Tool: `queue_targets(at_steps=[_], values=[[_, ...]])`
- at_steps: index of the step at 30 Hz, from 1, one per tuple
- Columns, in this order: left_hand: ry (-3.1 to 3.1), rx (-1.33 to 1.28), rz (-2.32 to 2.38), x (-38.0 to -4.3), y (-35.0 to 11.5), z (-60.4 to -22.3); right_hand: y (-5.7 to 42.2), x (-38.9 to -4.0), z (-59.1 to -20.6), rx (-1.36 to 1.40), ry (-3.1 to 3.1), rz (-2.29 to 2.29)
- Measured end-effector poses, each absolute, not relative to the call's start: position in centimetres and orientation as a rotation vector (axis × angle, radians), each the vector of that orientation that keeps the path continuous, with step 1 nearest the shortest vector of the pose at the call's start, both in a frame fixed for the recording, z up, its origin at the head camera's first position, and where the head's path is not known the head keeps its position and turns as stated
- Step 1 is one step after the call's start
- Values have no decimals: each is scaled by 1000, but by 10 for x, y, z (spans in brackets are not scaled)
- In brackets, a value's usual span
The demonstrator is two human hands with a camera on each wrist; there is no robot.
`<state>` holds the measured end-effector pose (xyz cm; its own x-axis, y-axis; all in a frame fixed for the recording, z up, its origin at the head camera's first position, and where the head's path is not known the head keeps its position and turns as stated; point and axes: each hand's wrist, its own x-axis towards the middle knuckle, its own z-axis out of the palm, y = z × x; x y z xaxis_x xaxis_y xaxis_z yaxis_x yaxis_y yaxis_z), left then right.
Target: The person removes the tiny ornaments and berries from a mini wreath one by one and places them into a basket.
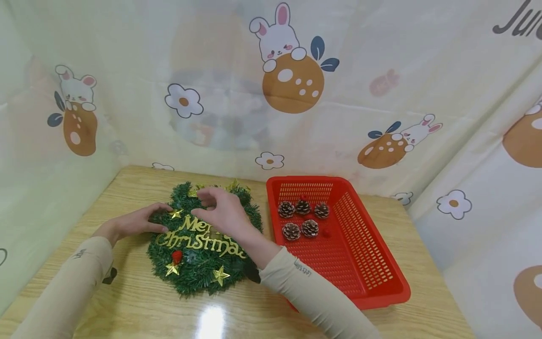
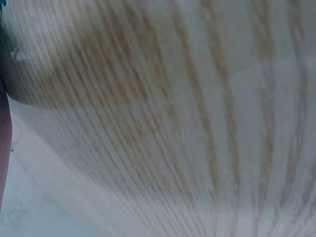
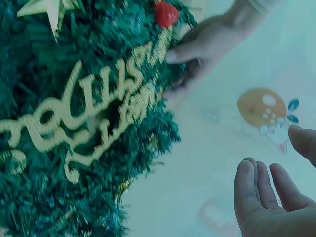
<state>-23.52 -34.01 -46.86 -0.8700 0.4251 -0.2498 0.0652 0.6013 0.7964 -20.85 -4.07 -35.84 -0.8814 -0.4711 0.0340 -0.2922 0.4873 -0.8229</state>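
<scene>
A green Christmas wreath (image 1: 192,273) lies on the table, with gold "Merry Christmas" lettering (image 1: 199,241), gold stars (image 1: 220,275) and a red ornament (image 1: 177,256). At the wreath's left edge, my left hand (image 1: 137,222) holds the greenery between thumb and fingers; the right wrist view shows this hand (image 3: 207,47) too. Above the upper middle of the wreath hovers my right hand (image 1: 226,212), fingers loosely bent and apart from the thumb, holding nothing. It hides part of the lettering. In the left wrist view the wreath is almost wholly out of sight.
Right of the wreath stands a red plastic basket (image 1: 305,179). Several pine cones (image 1: 291,231) lie in its far left part, beside small red pieces (image 1: 326,232). A printed curtain (image 1: 224,56) hangs behind and around the wooden table (image 1: 139,301).
</scene>
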Motion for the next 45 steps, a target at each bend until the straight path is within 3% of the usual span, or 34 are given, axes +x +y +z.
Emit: queue_targets(at_steps=[20,45], values=[[2446,456,1167,-238,-344,-473,-73,-174,-395,-708,2563,-1126],[2439,469,1184,-239,-343,-475,-80,-165,-441,-626,2571,-1124]])
